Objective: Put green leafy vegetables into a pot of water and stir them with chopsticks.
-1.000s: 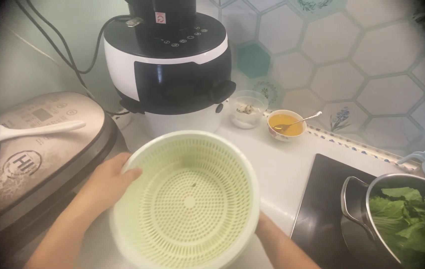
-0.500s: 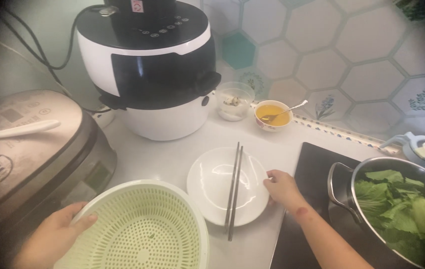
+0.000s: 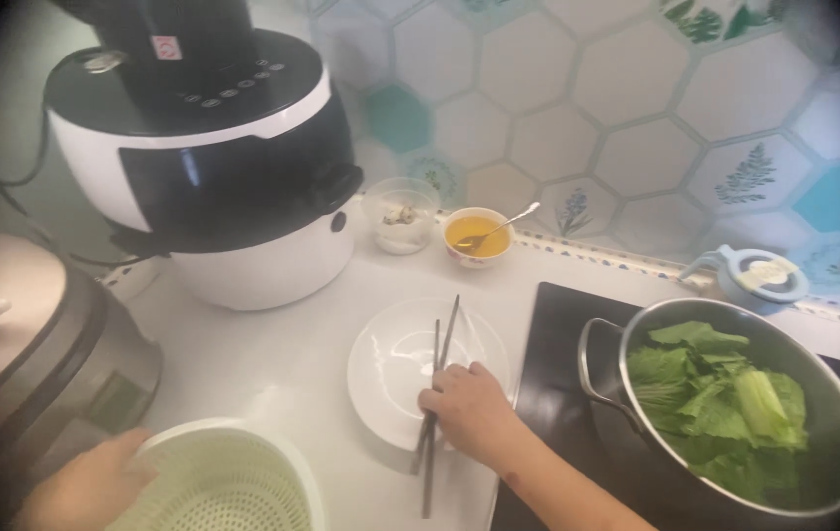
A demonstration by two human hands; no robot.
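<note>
My right hand lay over the chopsticks, fingers curled down on them about halfway along; I could not tell whether I had them pinched or was only pressing them to the plate. The sticks ran long and nearly straight away from me, tips leaning slightly right toward the wall, near ends hanging past the plate's front rim over the counter. They lay close together, almost parallel, parting a little at the far end.

My left hand gripped the rim of the colander at the bottom left, fingers folded over its edge. Much of that hand and half the colander were cut off by the picture's lower edge.

Bare counter lay open between plate and colander. To the right the plate almost met the black hob, where the pot of greens stood, its handle near my wrist. Behind the plate stood a small bowl with a spoon and a glass cup, and left of them the big white cooker. The grey cooker at far left was blurred.
</note>
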